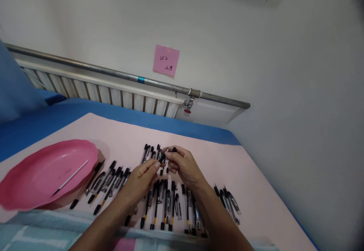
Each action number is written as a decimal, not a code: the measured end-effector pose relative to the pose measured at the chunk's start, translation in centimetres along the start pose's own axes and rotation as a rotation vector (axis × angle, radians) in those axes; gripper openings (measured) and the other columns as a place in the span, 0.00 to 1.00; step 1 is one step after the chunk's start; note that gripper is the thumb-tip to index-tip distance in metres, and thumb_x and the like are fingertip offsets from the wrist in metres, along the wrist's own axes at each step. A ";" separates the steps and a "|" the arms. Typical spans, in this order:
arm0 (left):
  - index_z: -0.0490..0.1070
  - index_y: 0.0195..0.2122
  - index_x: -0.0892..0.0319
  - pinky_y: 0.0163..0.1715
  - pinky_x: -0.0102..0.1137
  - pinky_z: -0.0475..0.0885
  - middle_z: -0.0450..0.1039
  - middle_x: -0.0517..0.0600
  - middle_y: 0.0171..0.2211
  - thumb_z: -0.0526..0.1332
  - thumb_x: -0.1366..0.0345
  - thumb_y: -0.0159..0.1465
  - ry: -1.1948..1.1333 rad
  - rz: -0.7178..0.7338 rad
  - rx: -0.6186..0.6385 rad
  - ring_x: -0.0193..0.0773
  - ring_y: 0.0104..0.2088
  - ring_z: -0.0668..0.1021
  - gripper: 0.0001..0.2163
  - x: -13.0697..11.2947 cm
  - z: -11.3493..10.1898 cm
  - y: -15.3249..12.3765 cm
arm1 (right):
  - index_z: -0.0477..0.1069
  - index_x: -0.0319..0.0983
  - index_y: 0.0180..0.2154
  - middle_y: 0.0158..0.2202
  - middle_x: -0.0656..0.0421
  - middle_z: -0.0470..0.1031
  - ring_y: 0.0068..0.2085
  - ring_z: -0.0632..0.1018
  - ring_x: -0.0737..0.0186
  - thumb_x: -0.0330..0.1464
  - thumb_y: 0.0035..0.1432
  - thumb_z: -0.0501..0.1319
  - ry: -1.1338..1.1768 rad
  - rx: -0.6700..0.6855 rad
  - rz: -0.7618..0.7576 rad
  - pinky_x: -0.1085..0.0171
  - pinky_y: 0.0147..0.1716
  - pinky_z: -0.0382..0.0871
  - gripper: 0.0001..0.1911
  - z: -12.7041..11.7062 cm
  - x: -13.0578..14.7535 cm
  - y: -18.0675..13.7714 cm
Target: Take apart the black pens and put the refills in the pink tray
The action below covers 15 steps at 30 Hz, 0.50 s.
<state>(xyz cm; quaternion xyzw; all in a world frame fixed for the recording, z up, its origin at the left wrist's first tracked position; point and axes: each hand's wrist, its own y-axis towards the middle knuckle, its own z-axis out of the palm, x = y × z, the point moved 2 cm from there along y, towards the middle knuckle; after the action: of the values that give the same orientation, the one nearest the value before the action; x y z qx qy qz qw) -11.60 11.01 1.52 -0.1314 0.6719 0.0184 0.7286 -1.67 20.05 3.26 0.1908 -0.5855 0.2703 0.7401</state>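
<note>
My left hand (147, 172) is closed, with thumb and fingers pinching the black end of a pen (162, 157). Close beside it, my right hand (182, 163) is also closed in a pinch. A small clear and black pen part shows at its fingertips, too small to make out fully; a black tip (174, 149) sticks up above the fingers. Under and around both hands lie clear-barrelled pens with black ends (156, 205), their parts in loose groups. Another group of pens (109, 182) lies left of my left forearm, and one more group (227, 201) right of my right forearm.
At the left stands a pink oval tray (42, 156) with a thin white pen refill (73, 177) in it. A pale pink mat (273, 190) covers the blue table (199, 129). Behind are a radiator (113, 94), a metal pipe (108, 71) and a pink note (166, 60).
</note>
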 end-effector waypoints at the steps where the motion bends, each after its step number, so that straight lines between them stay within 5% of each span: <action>1: 0.63 0.30 0.58 0.15 0.23 0.48 0.49 0.38 0.15 0.52 0.50 0.58 -0.005 0.003 0.003 0.26 0.16 0.53 0.15 0.0 0.0 0.0 | 0.70 0.36 0.29 0.16 0.68 0.60 0.14 0.56 0.77 0.33 0.44 0.63 -0.006 -0.004 -0.012 0.71 0.13 0.50 0.08 0.0 0.0 0.0; 5: 0.63 0.28 0.59 0.17 0.22 0.50 0.51 0.39 0.17 0.52 0.51 0.58 0.046 0.089 -0.029 0.27 0.18 0.55 0.15 -0.1 -0.1 0.0 | 0.68 0.36 0.23 0.15 0.68 0.59 0.14 0.58 0.76 0.35 0.43 0.64 -0.093 -0.089 -0.077 0.71 0.13 0.50 0.09 -0.3 0.1 0.0; 10: 0.63 0.29 0.59 0.16 0.23 0.48 0.49 0.38 0.16 0.52 0.51 0.57 0.017 -0.002 -0.007 0.27 0.16 0.53 0.15 0.0 -0.1 0.0 | 0.71 0.36 0.31 0.17 0.67 0.61 0.14 0.56 0.78 0.33 0.45 0.62 0.009 0.014 -0.010 0.71 0.14 0.49 0.09 -0.2 0.0 0.0; 15: 0.62 0.26 0.59 0.19 0.22 0.52 0.52 0.40 0.18 0.52 0.53 0.58 0.150 0.161 -0.063 0.28 0.19 0.57 0.14 0.2 -0.4 0.3 | 0.69 0.36 0.24 0.16 0.68 0.60 0.14 0.57 0.77 0.33 0.43 0.64 -0.056 -0.094 -0.071 0.71 0.13 0.49 0.08 -0.2 -0.2 0.1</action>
<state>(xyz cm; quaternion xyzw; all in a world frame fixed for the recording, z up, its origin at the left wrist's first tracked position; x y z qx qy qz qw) -12.03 11.16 1.25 -0.1008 0.7319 0.0882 0.6681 -1.61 20.23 2.99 0.1840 -0.6108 0.2107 0.7407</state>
